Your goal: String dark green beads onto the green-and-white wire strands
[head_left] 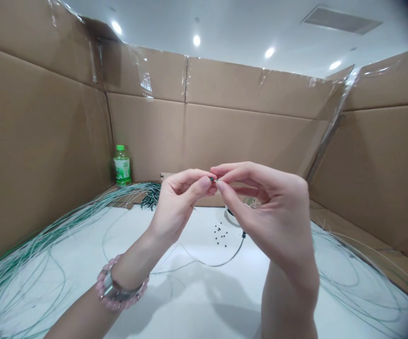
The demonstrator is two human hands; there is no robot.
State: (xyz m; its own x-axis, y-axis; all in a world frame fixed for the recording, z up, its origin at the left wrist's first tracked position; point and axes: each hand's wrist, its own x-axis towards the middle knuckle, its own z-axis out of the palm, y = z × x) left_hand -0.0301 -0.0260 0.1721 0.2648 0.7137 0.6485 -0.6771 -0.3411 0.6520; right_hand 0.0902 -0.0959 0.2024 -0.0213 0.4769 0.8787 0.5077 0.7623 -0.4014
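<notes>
- Now, in the head view, both hands meet fingertip to fingertip above the tabletop [197, 228], in front of the rear cardboard wall [253, 136].
- Left hand [175, 202]: thumb and forefinger pinched together, practically no gap, with a tiny dark green piece [211, 179] peeking out between them; the remaining fingers curl behind.
- Right hand [271, 207]: thumb and forefinger nearly closed as well, apparently nipping a thin pale tip [216, 180] right beside that piece, the other fingers loosely bent. Whether tip and piece are joined, too small to call!
- So the step in hand, by my reading, is delicate two-handed work right where piece and tip meet. From this hold, any next move calls for a steady left pinch, a light right touch and good alignment; slip, and something this small could easily drop.
- Below them on the tabletop, a scatter of small dark bits [225, 246], and just beside, a round white container [230, 218] partly hidden by the right hand. A thin cable [221, 265] curves leftward from a dark connector [244, 234].
- Out on the left, a big sweep of green and white wires [48, 233] runs back to a dark green cluster [150, 198]; more loose strands [363, 249] loop on the right. And back in the left corner, a green-capped bottle [122, 167] stands upright, well apart from the action.
</notes>
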